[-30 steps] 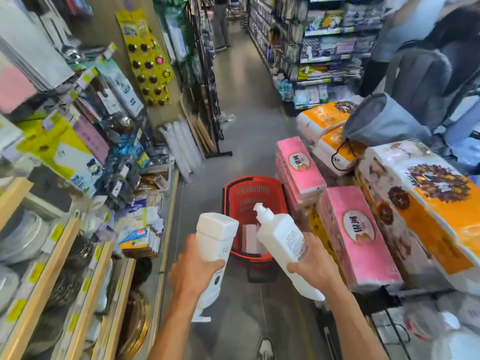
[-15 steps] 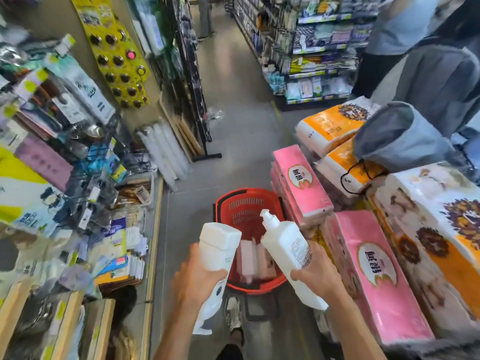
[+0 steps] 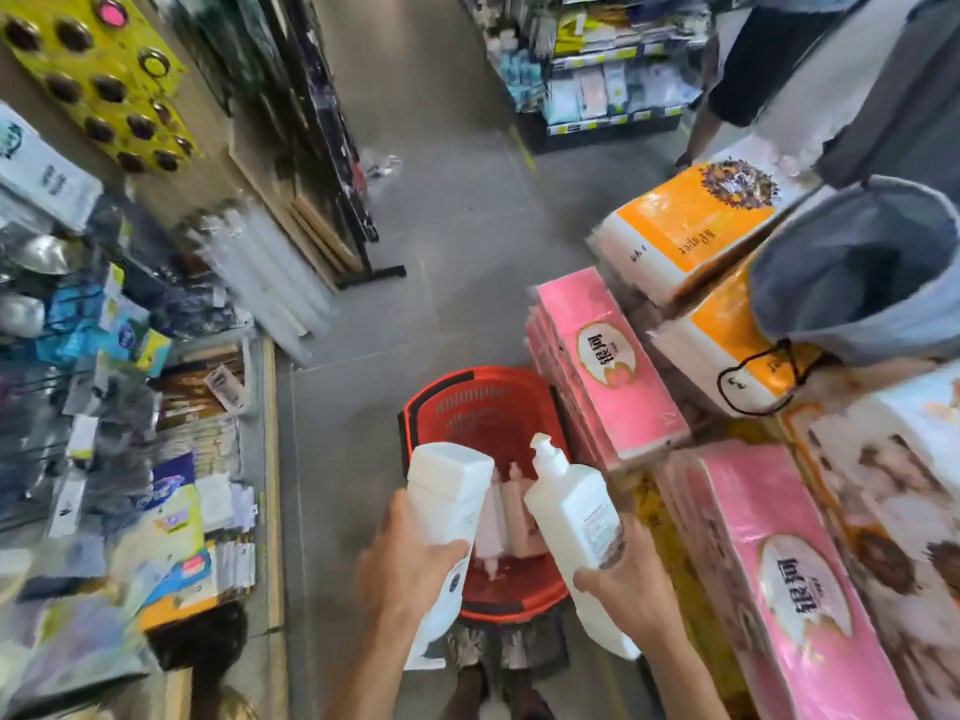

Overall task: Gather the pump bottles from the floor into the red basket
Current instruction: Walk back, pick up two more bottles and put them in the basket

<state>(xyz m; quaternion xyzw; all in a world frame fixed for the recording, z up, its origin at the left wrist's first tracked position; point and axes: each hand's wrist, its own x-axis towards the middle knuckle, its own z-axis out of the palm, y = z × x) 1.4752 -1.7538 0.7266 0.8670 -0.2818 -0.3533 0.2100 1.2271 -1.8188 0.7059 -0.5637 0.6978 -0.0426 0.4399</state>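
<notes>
The red basket (image 3: 483,397) stands on the grey floor just ahead of my feet. Pale pink and white bottles (image 3: 511,517) lie inside it. My left hand (image 3: 402,569) grips a white bottle (image 3: 449,491) held bottom-up above the basket's near left side. My right hand (image 3: 623,595) grips a white pump bottle (image 3: 571,504), its pump head pointing up and away over the basket's near right side. The two held bottles are close together but apart.
Pink tissue packs (image 3: 605,366) press against the basket's right side, with orange packs (image 3: 691,226) and a grey bag (image 3: 857,272) behind. Low shelves of goods (image 3: 156,459) line the left. A person (image 3: 748,70) stands at the far right. Grey floor (image 3: 457,200) stretches ahead.
I have stepped closer to the basket; it now sits right below my hands. Both hands keep their bottles and have moved over the basket's near end.
</notes>
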